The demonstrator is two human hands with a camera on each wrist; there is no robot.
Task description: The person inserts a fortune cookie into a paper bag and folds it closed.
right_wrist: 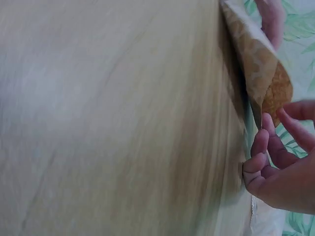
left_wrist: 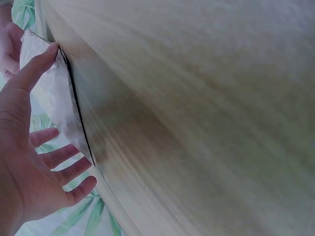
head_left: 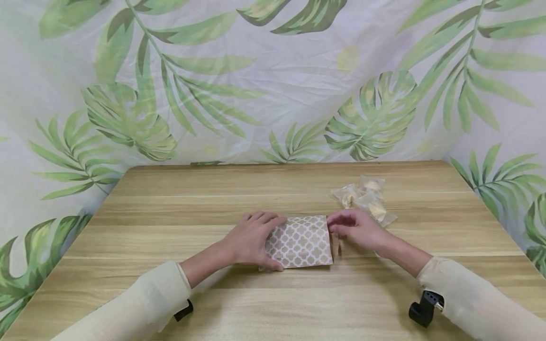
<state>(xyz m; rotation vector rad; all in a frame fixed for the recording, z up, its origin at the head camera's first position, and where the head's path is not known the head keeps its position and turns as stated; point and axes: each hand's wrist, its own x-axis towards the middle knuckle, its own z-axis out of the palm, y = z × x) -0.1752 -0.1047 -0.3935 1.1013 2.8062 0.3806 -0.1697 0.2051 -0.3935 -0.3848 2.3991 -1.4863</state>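
Head view. Clock centred on the bag, 12 pointing away from the person.

Largest: white cloth backdrop printed with green leaves (head_left: 273,99), rising behind the surface from 10 through 2 o'clock. Next, wood-grained, light brown surface (head_left: 273,305), flat, its grain running roughly 9 to 3.

Two cream fabric sleeves: left sleeve (head_left: 138,305) entering from 8, right sleeve (head_left: 475,298) from 4.

Flat, rectangular tan paper bag with white lattice pattern (head_left: 300,242), at the dial's centre, near the middle of the surface; its mouth faces 3 and gapes, plain brown inside in the right wrist view.

Hands. Left hand (head_left: 256,240) at 9, gripping the bag's end: thumb on the near edge, fingers spread toward the far edge. Right hand (head_left: 358,229) just above 3, fingers bent in, thumb and fingertips pinching the edge of the mouth.

Three clear, crinkled packets with pale tan pieces inside (head_left: 376,208), grouped close together between 1 and 2, just beyond the right hand.

Smallest: black wrist-mounted devices, one below the right sleeve (head_left: 423,310) at 4, another partly hidden below the left sleeve at 8.
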